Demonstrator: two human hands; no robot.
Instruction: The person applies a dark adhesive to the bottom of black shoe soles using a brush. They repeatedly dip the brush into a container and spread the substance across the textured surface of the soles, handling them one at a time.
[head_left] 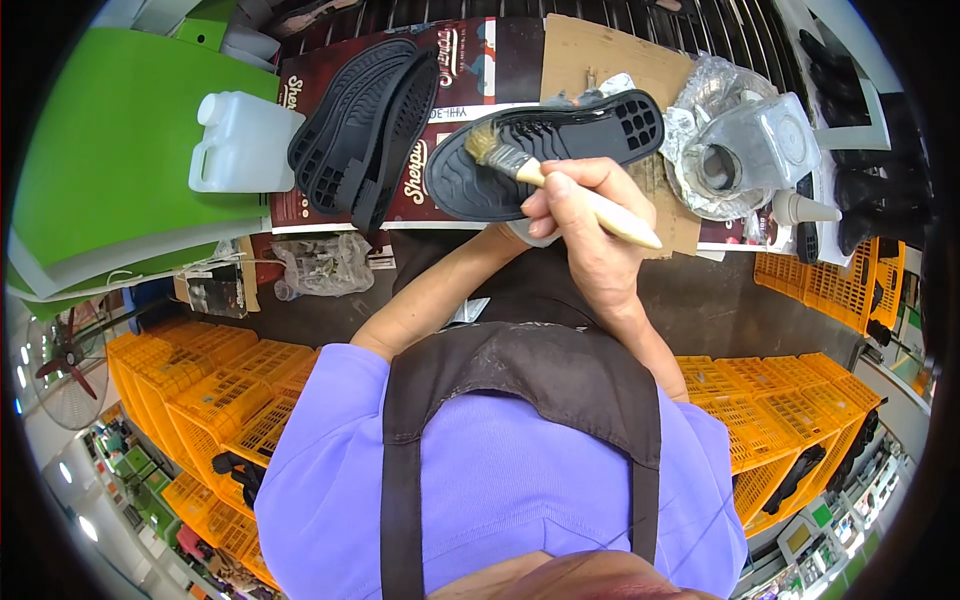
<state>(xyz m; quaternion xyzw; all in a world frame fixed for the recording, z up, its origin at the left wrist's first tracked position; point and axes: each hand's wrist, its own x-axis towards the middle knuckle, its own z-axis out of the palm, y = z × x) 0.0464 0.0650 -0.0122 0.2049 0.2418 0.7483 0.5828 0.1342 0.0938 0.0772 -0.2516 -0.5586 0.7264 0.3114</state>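
Head view: The right hand pinches the wooden handle of a flat brush between thumb and fingers. The bristles lie against the wide, wave-patterned end of a black shoe sole. The sole is positioned in front of the person, at the near side of the cardboard-covered work surface, its gridded end toward the right. The left hand is at the sole's near edge; its fingers are hidden, so its grip cannot be determined. Further soles lie to the left, beside a white jug.

Step in hand — as judged from the brush contact: coating or wiping the sole's upper face. The next move likely calls for even strokes toward the gridded end, with the sole steadied.
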